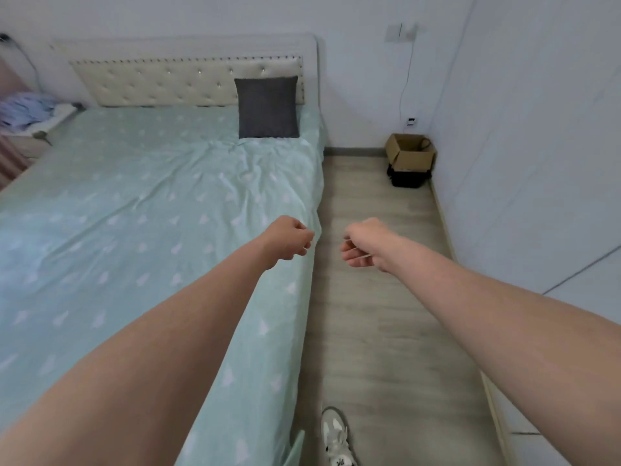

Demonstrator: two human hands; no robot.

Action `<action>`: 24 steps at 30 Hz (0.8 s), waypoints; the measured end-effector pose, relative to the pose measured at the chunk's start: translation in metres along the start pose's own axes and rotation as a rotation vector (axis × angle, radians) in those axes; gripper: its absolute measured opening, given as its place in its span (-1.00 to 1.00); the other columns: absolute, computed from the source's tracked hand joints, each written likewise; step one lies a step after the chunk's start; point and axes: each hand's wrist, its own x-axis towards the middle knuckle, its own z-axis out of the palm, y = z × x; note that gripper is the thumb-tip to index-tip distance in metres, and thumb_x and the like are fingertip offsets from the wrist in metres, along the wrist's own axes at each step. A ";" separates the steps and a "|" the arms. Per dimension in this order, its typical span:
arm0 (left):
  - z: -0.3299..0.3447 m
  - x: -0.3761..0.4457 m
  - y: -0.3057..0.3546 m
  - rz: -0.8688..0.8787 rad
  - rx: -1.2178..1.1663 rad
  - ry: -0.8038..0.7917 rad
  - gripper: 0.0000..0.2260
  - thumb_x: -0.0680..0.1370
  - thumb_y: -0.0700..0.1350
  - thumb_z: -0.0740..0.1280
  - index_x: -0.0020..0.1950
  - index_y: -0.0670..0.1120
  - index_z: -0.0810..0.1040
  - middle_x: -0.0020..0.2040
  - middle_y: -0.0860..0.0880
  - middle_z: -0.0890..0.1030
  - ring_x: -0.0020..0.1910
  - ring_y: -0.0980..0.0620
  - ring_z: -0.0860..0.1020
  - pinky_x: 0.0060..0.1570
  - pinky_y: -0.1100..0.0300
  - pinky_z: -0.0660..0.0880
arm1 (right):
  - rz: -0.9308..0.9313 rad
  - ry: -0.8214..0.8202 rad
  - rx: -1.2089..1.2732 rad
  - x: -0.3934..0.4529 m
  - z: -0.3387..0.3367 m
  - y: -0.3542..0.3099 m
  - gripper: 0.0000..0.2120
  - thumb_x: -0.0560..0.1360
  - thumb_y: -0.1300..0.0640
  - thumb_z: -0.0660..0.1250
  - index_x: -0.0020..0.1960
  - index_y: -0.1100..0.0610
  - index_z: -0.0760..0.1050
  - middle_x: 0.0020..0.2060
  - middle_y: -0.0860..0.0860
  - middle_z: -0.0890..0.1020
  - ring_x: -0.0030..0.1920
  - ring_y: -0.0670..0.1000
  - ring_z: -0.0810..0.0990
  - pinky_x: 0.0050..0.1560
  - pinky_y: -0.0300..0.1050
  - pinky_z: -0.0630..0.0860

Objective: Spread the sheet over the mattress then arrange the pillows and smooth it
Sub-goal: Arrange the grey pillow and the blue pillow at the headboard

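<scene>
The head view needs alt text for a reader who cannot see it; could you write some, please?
Two bare arms reach forward, the left hand over the edge of a mint green sheet spread on the bed, the right hand over the floor. A grey pillow leans against the headboard.

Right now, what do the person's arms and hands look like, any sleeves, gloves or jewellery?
Both forearms are bare right up to the frame edge, no sleeves in view. The left hand and right hand wear no gloves; no watch, bracelet or ring shows. Only other clothing visible: a white and grey sneaker on the floor below.
</scene>
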 end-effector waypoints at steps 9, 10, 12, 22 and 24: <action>-0.028 0.185 0.100 -0.006 0.029 -0.005 -0.77 0.56 -0.15 0.25 0.09 -0.26 0.60 0.03 -0.17 0.67 -0.12 -0.01 0.62 -0.15 0.15 0.49 | 0.000 0.005 0.017 0.152 -0.074 -0.128 -0.64 0.55 0.20 0.20 0.31 0.30 0.41 -0.24 0.10 0.60 -0.35 0.02 0.57 -0.35 -0.15 0.55; -0.030 0.203 0.113 0.008 0.034 -0.004 -0.76 0.56 -0.15 0.25 0.08 -0.27 0.60 0.04 -0.19 0.68 -0.12 -0.02 0.61 -0.15 0.15 0.49 | -0.007 0.010 0.024 0.166 -0.084 -0.141 -0.65 0.55 0.20 0.20 0.31 0.30 0.42 -0.23 0.10 0.60 -0.35 0.02 0.58 -0.34 -0.14 0.56; -0.032 0.245 0.149 0.039 0.059 -0.009 -0.78 0.55 -0.15 0.25 0.03 -0.27 0.60 0.02 -0.23 0.68 -0.15 -0.04 0.57 -0.17 0.14 0.46 | -0.003 0.019 0.028 0.202 -0.107 -0.169 -0.66 0.55 0.20 0.20 0.29 0.29 0.43 -0.23 0.10 0.61 -0.35 0.01 0.58 -0.33 -0.14 0.55; -0.071 0.467 0.263 0.005 0.102 0.071 -0.76 0.57 -0.11 0.26 0.09 -0.23 0.60 0.06 -0.14 0.67 -0.01 -0.03 0.66 -0.13 0.15 0.51 | -0.050 -0.101 -0.029 0.418 -0.167 -0.308 -0.78 0.57 0.23 0.16 0.18 0.26 0.45 -0.13 0.15 0.61 -0.29 0.04 0.57 -0.22 -0.09 0.56; -0.084 0.505 0.280 -0.027 0.096 0.087 -0.78 0.57 -0.11 0.26 0.04 -0.23 0.58 0.00 -0.11 0.67 -0.08 -0.01 0.65 -0.16 0.16 0.49 | -0.061 -0.127 -0.037 0.460 -0.176 -0.339 -0.72 0.56 0.23 0.16 0.24 0.26 0.43 -0.08 0.17 0.60 -0.32 0.03 0.57 -0.25 -0.09 0.56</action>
